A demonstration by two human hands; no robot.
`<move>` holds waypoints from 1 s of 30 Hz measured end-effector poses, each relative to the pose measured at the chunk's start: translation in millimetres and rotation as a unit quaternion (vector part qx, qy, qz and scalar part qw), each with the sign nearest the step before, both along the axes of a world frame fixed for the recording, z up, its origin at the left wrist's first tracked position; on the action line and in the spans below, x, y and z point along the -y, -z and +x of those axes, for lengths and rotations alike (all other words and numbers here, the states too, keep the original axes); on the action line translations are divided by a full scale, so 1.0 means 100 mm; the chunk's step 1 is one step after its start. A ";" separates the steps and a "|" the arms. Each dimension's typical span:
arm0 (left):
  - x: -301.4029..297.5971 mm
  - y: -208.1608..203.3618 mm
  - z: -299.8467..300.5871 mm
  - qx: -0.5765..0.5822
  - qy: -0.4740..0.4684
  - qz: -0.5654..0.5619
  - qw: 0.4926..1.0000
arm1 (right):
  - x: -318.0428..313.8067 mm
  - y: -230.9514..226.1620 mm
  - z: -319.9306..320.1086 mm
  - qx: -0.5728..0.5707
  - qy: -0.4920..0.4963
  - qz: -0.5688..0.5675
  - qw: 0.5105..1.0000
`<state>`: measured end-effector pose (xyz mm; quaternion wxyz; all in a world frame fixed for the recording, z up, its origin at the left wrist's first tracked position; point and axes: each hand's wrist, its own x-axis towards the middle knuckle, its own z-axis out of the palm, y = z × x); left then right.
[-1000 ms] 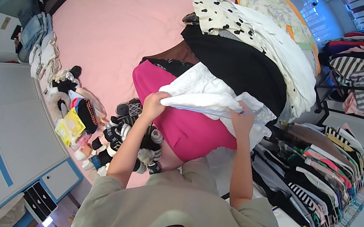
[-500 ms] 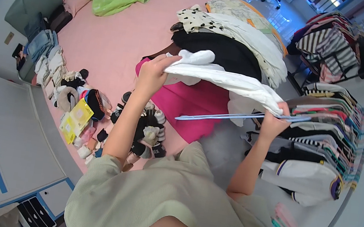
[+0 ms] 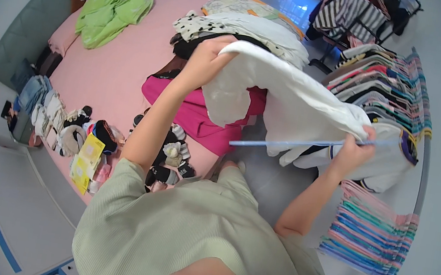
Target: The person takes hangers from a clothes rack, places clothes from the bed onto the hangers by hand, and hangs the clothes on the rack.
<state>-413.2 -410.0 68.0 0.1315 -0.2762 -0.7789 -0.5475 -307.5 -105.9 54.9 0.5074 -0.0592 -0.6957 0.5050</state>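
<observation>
A white garment (image 3: 308, 102) stretches between my two hands, its lower part hanging down over the bed's edge. Its exact kind is hard to make out. My left hand (image 3: 208, 62) is closed on its upper left end. On the other side my right hand (image 3: 355, 153) grips the garment's right end together with a light blue clothes hanger (image 3: 283, 143), which points leftward below the cloth. Under the garment, a magenta piece of clothing (image 3: 200, 117) lies at the bed's edge. Beyond it is a heap with a black-spotted white garment (image 3: 198, 26).
The pink bed (image 3: 109, 69) bears a green garment (image 3: 113, 17) and rows of socks (image 3: 171, 155). At right, clothes (image 3: 366, 83) hang on a rail (image 3: 422, 177), with blue, green and pink hangers (image 3: 370, 238) nearer. A black rack (image 3: 362, 21) stands behind.
The bunched white garment has opened out and now hangs lower. My right hand has moved rightward with the hanger, and the whole view has shifted toward the right.
</observation>
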 end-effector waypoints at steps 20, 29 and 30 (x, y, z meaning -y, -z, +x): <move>-1.86 -0.37 0.90 0.079 0.354 -0.172 0.916 | 0.18 0.22 0.75 0.213 -0.123 0.173 0.954; -1.73 -0.11 1.13 0.079 0.386 0.018 0.919 | 0.31 0.63 1.63 0.183 -0.317 -0.012 0.931; -1.61 -0.02 1.16 0.059 0.361 -0.013 0.931 | 0.29 0.64 1.72 0.191 -0.306 -0.050 0.931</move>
